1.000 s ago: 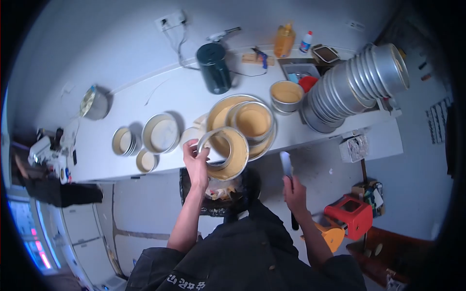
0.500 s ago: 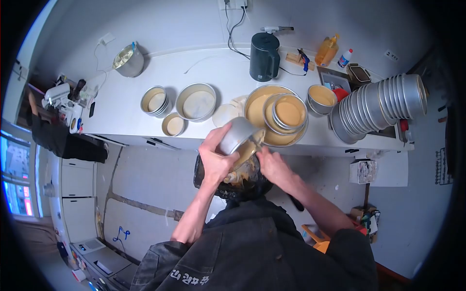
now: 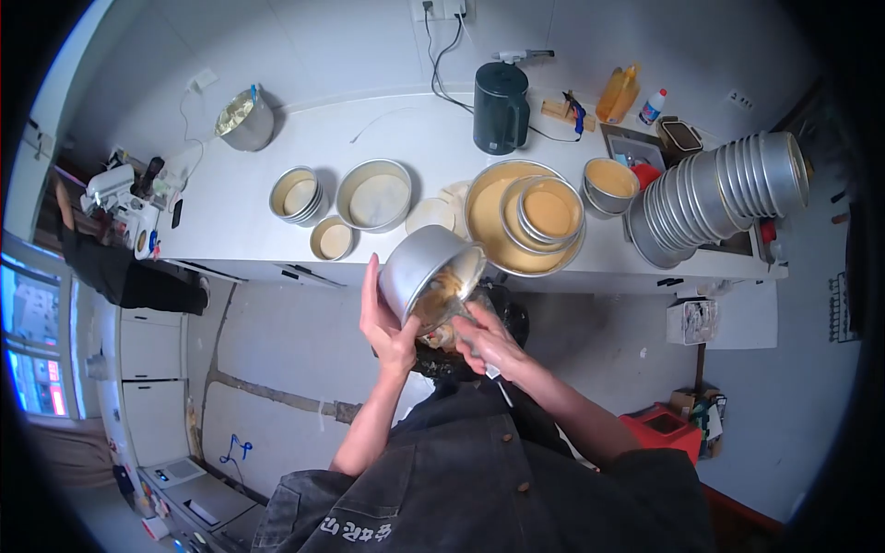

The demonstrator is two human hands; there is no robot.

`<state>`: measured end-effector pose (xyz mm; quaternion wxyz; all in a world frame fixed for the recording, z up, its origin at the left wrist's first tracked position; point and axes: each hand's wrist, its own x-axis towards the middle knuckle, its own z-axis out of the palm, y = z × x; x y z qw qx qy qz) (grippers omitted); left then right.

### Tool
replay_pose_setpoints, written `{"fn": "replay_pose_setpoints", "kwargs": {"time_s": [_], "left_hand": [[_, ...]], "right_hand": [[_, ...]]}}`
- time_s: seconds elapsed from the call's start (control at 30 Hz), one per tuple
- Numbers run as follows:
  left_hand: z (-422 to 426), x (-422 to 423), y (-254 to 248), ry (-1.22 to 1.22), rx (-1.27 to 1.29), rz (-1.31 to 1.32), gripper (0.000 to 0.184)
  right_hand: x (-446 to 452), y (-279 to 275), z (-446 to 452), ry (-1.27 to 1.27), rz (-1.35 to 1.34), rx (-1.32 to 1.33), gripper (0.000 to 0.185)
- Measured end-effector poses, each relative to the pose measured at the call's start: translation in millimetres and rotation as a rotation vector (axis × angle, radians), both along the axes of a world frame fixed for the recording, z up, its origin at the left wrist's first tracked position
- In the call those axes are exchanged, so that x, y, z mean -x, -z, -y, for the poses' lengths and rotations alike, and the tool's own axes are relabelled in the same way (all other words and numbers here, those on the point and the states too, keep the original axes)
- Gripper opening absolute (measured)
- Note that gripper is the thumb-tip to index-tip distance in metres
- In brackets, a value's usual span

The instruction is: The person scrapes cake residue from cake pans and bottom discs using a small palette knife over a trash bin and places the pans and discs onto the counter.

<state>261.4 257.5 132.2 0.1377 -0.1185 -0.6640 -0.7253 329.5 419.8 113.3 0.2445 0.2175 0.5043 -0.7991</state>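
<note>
In the head view my left hand [image 3: 389, 336] grips a round metal cake pan [image 3: 413, 265] by its wall. The pan is tilted on its side, its mouth facing right and towards me, with tan crumbs or residue on the inner wall. My right hand [image 3: 490, 343] is closed around a thin scraper [image 3: 495, 372], whose light end shows below the fist; its working end is at the pan's mouth and partly hidden. Beneath both hands is a bin lined with a black bag [image 3: 513, 323], holding tan and pale scraps.
On the white counter [image 3: 286, 241] stand several cake pans [image 3: 371, 195], nested tan-lined pans [image 3: 487, 253], a dark kettle [image 3: 501, 106] and a leaning stack of pans [image 3: 714, 194]. A metal pot [image 3: 246, 124] stands far left. Another person [image 3: 129, 267] works at left.
The pan has turned so its mouth faces more towards me, and has come slightly lower. My right hand with the scraper has moved down and left, nearer my body.
</note>
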Motion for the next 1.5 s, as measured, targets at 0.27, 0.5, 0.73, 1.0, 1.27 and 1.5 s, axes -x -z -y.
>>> {"fn": "replay_pose_setpoints", "kwargs": {"time_s": [0.27,0.5,0.73,1.0,1.27,1.5], "left_hand": [[31,29,-57,0.098,0.670,0.043,0.086],[13,22,-39,0.046,0.454,-0.021,0.071],[21,12,-17,-0.129,0.249,-0.010,0.080],[25,-4,-20,-0.128,0.232,0.081,0.082],[18,5,11,-0.205,0.087,0.078,0.086],[38,4,-17,-0.158,0.279,0.047,0.094]], "right_hand": [[19,13,-2,-0.255,-0.669,-1.230,0.022],[29,22,16,-0.214,-0.942,-1.170,0.026],[20,-21,29,-0.401,0.126,0.323,0.030],[29,45,11,-0.197,-0.668,-0.990,0.027],[28,5,22,-0.403,0.091,0.246,0.026],[40,59,8,-0.157,-0.795,-1.079,0.018]]}}
